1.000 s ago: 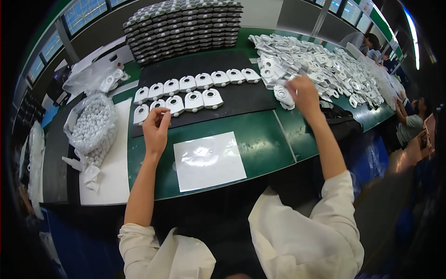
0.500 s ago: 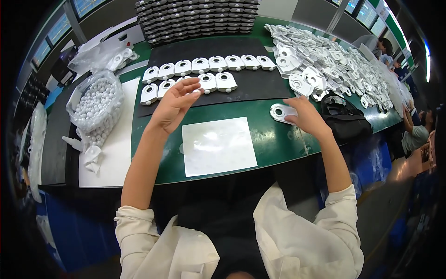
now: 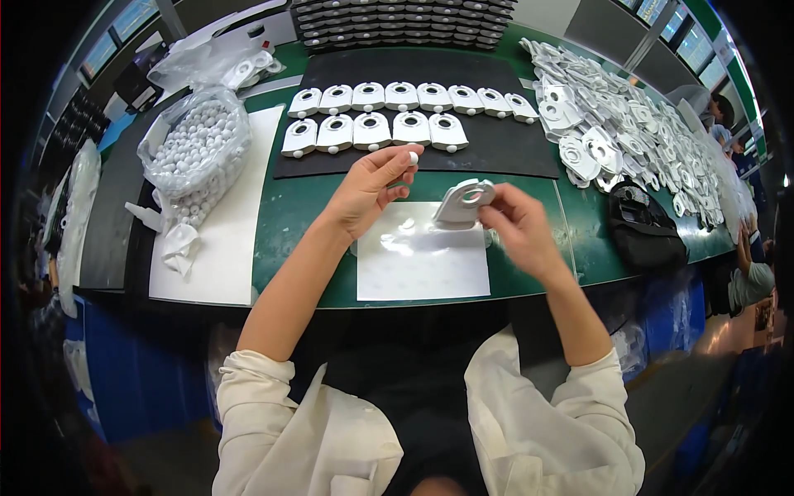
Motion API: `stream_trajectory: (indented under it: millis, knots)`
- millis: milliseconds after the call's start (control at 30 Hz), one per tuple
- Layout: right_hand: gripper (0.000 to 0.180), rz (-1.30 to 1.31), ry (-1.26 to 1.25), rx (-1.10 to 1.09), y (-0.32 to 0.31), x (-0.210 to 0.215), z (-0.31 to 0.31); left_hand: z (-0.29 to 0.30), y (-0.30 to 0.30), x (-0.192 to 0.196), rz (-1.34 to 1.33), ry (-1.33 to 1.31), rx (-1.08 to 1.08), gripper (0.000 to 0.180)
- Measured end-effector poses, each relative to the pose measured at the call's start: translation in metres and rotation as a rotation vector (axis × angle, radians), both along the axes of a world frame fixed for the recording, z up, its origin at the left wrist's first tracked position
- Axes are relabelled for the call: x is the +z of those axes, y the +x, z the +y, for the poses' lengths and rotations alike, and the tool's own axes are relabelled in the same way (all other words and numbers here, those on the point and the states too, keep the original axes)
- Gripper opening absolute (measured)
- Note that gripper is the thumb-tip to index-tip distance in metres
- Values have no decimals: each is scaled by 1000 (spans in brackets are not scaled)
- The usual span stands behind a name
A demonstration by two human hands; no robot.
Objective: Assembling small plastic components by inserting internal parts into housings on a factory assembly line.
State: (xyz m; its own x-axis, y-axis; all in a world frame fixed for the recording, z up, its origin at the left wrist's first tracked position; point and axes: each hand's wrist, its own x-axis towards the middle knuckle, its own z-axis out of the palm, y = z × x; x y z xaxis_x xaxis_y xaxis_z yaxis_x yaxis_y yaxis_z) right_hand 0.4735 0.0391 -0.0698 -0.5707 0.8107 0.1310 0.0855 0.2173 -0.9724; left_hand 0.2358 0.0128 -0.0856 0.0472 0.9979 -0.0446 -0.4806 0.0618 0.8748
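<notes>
My right hand (image 3: 523, 231) grips a white plastic part (image 3: 465, 203) by its edge, tilted up above the white sheet (image 3: 422, 273). That part is flat, with a round hole near one end. Between the thumb and fingers of my left hand (image 3: 372, 190) is a small white ball (image 3: 413, 158), held just in front of the black mat (image 3: 504, 153). Two rows of similar white parts (image 3: 371, 130) lie on the mat, most showing a small white ball at the near edge. Ball and held part are apart.
At left, a clear plastic bag (image 3: 231, 153) full of white balls stands on a white board (image 3: 263, 178). A large heap of white parts (image 3: 616, 116) covers the right side, beside a black pouch (image 3: 643, 223). Stacked trays (image 3: 401, 25) rise at the back. Other people (image 3: 751, 277) are at far right.
My right hand has lifted the white part off the green table and brought it left over the sheet. My left hand has come back from the rows toward it. The view has shifted slightly.
</notes>
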Motion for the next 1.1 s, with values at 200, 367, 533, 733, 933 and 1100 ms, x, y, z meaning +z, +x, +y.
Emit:
stream_trajectory:
  millis: [200,367,533,733,933,1100]
  knots:
    - [13,48,-79,-38,-18,-33,-4,1,1,-2,-34,41,51,28]
    - [12,-27,30,-85,-20,-39,-7,1,0,-5,-28,6,60,25]
    - [11,-48,84,-111,-20,-38,-9,0,3,-3,-21,-22,43,24]
    - [10,-88,147,-120,-18,-34,-12,-1,3,-4,-19,-12,15,26]
    - [11,-167,431,-92,-23,-37,-15,-1,6,-2,28,14,21,28]
    - [11,-5,-67,-32,-12,-34,-4,-1,7,-1,53,-21,6,29]
